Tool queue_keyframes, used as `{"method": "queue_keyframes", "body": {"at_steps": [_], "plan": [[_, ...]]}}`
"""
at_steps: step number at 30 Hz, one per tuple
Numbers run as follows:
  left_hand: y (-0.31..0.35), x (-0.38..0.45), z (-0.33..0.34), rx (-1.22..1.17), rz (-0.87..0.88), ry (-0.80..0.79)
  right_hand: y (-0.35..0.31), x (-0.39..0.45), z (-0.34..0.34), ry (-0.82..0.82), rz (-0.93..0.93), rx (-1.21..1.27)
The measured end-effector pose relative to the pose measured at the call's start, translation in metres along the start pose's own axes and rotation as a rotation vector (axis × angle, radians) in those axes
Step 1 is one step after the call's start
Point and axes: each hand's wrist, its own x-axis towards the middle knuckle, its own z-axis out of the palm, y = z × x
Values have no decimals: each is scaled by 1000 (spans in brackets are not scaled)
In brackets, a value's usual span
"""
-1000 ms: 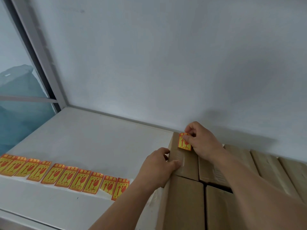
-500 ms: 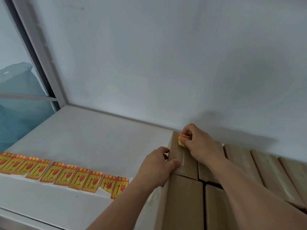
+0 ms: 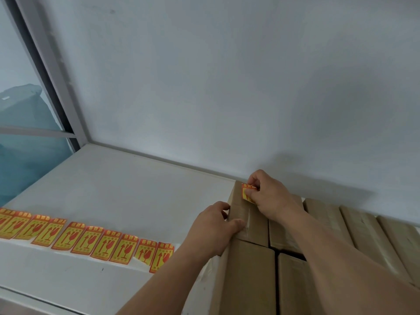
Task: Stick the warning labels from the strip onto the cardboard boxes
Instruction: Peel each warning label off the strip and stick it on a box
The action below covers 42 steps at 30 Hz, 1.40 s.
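Head view, looking down onto a white shelf surface [image 3: 109,192] against a pale grey wall [image 3: 227,76].

Right hand [image 3: 270,196]: fingers curled, thumb and forefinger pinched on a small yellow-and-red warning label [image 3: 246,193]. The label lies against the far top corner of the far-left brown cardboard box [image 3: 247,221]; its lower edge appears to touch the cardboard, while the upper part is hidden under the fingertips. Whether it is fully stuck down cannot be told.

Left hand [image 3: 216,228]: wrapped over the left edge of the same box, thumb flat on the top face beside a strip of clear tape [image 3: 248,220], the other fingers down the left side. A closed bracing grip on the box.

More brown cardboard boxes [image 3: 329,214] sit packed side by side to the right of it, running along the wall; a nearer row [image 3: 247,280] sits in front, touching the first box's near end. Narrow dark gaps show between them.

Left of the boxes, a long strip of yellow-and-red warning labels on white backing paper [image 3: 86,239] lies flat on the shelf, running from the left frame edge to just beside the left forearm. Each label shows red arrows and a glass symbol. The right end of the strip curls up slightly.

Far left: a grey metal window frame [image 3: 47,71] with blue-green glass [image 3: 25,160] behind it.
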Motion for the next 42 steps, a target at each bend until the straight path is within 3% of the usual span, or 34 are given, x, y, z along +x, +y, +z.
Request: {"method": "queue_keyframes", "body": {"at_steps": [9,17,31,42], "plan": [[2,-2,0,3,-1,1,17,-15,-1,199,-171,-245],[3,-4,0,12,8,13,24,-24,1,63,-116,-399],[1,-4,1,12,20,20,14,-14,-3,-62,-104,-366],[2,-4,3,46,17,33,21,-24,-11,12,-27,-376]]}}
